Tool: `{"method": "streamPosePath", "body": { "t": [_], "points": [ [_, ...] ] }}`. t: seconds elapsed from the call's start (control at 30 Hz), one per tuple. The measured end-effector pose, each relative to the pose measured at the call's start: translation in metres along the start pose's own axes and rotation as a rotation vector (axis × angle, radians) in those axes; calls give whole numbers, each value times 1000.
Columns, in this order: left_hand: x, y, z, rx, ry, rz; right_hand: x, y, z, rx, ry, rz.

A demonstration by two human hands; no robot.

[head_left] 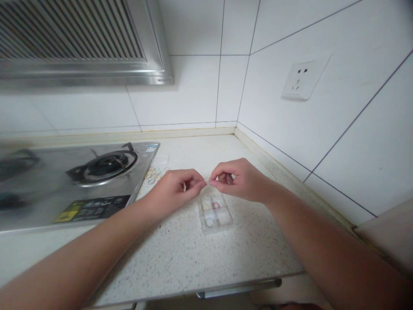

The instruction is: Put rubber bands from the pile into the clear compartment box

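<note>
My left hand [176,189] and my right hand [238,177] meet above the speckled countertop [193,254], fingertips pinched together on a small thin band [208,180] stretched between them. Directly below the hands lies a clear plastic compartment box [215,214] holding small coloured rings in separate cells. A loose pile of small rubber bands [154,174] rests on the counter just left of my left hand, by the stove's edge.
A stainless gas stove [74,185] with a black burner [108,165] fills the left. A range hood [84,43] hangs above it. White tiled walls enclose the corner, with a wall socket [301,79] at right. A drawer handle [238,287] shows under the counter's front edge.
</note>
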State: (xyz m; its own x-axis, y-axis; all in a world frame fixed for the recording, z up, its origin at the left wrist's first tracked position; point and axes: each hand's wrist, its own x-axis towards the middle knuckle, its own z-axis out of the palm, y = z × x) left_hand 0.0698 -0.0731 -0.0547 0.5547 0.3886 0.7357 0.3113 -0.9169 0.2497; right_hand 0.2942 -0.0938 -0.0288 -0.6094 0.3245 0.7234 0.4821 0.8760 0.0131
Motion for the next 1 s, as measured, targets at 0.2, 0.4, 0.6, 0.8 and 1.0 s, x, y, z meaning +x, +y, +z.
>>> {"method": "streamPosePath", "body": {
  "t": [0.2,0.4,0.6,0.8,1.0],
  "points": [
    [0,-2,0,21,21,0,0,1,-1,7,-18,21],
    [-1,-3,0,21,13,0,0,0,-1,-5,3,32],
    [-2,-5,2,19,-8,1,0,-1,2,28,-13,33],
    [-2,-4,1,-1,-45,15,1,-6,0,53,-28,53],
    [-4,-2,0,2,-89,7,2,-10,-4,144,68,113]
  ]
}}
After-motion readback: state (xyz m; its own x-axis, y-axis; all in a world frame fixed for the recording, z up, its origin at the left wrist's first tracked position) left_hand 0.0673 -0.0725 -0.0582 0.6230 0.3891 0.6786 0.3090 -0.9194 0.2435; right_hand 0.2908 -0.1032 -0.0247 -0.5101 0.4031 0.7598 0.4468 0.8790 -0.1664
